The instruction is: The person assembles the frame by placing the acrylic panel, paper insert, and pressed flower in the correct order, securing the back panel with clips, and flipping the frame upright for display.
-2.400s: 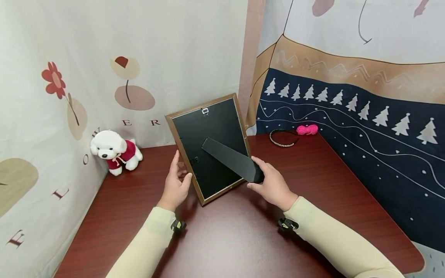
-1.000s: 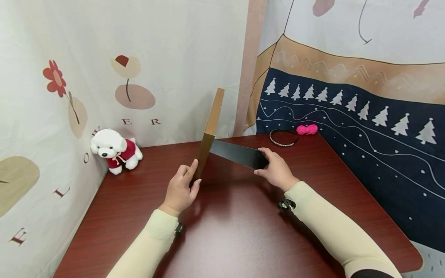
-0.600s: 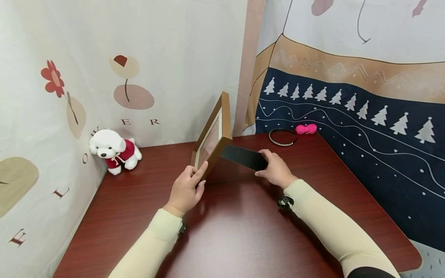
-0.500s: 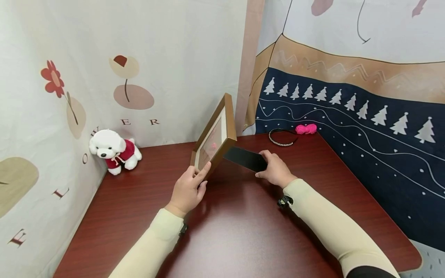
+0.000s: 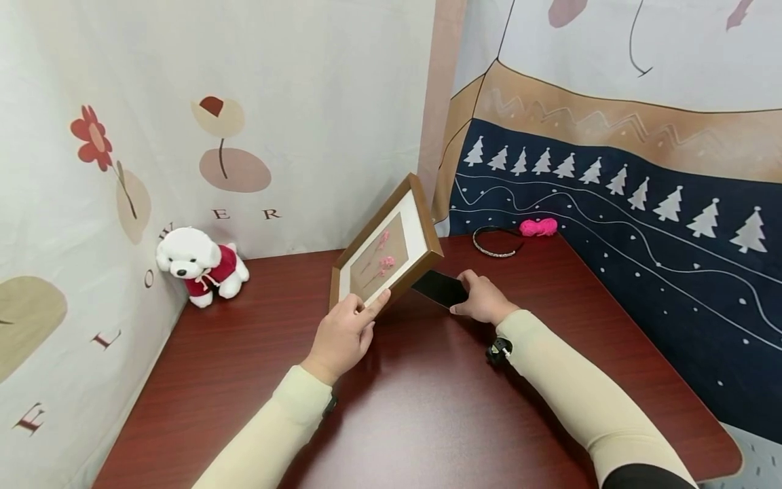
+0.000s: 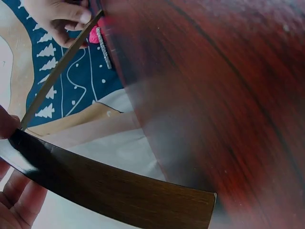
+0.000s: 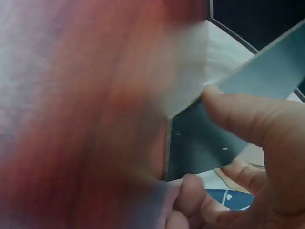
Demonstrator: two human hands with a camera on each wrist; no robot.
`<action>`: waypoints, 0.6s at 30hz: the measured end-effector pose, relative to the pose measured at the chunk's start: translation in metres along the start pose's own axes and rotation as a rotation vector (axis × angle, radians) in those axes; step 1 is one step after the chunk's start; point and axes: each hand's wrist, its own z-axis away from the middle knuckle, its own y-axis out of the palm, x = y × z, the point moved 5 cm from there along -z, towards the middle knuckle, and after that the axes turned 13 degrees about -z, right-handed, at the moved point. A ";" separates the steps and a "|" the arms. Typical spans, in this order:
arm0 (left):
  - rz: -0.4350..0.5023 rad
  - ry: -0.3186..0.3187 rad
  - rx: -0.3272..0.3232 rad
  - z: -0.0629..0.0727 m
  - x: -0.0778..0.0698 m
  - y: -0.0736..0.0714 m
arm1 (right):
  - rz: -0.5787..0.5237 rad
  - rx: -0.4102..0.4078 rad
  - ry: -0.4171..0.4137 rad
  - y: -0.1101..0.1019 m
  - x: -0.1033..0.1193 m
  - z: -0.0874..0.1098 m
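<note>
A wooden picture frame [image 5: 391, 246] leans back over the table, its front with pink flowers in a white mat facing up and left in the head view. My left hand [image 5: 345, 336] grips its near lower edge, index finger laid along the wood. In the left wrist view the frame's edge [image 6: 119, 183] runs between thumb and fingers [image 6: 29, 202]. My right hand [image 5: 485, 299] pinches the end of the black easel stand [image 5: 441, 288], which sticks out behind the frame. The right wrist view shows thumb and fingers on either side of that stand [image 7: 205, 138].
On the dark red table [image 5: 427, 407], a white plush dog [image 5: 198, 265] in a red shirt sits at the back left. A headband [image 5: 495, 243] and a pink bundle [image 5: 537, 227] lie at the back right. Printed curtains hang behind the table.
The frame has swung from showing its black back, through edge-on, to showing its picture. My left hand has moved right with it; the right hand still holds the stand.
</note>
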 end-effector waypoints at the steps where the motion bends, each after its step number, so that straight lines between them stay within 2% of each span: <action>1: -0.003 -0.001 0.005 0.000 -0.001 0.000 | -0.012 -0.007 -0.004 -0.001 0.001 0.002; 5: -0.017 -0.010 0.010 -0.001 -0.004 0.002 | -0.103 -0.079 -0.078 -0.003 0.013 0.015; 8: -0.014 -0.046 0.026 -0.002 -0.005 0.003 | -0.228 -0.150 -0.194 0.002 0.031 0.034; 10: 0.004 -0.100 0.050 -0.002 -0.004 0.004 | -0.322 -0.176 -0.294 0.007 0.047 0.050; 12: 0.028 -0.169 0.081 -0.002 -0.002 0.004 | -0.383 -0.177 -0.400 0.013 0.063 0.068; 15: 0.069 -0.266 0.121 -0.002 0.000 0.004 | -0.392 -0.137 -0.544 0.024 0.083 0.092; 18: 0.109 -0.318 0.145 -0.003 -0.001 0.004 | -0.349 -0.084 -0.617 0.034 0.096 0.107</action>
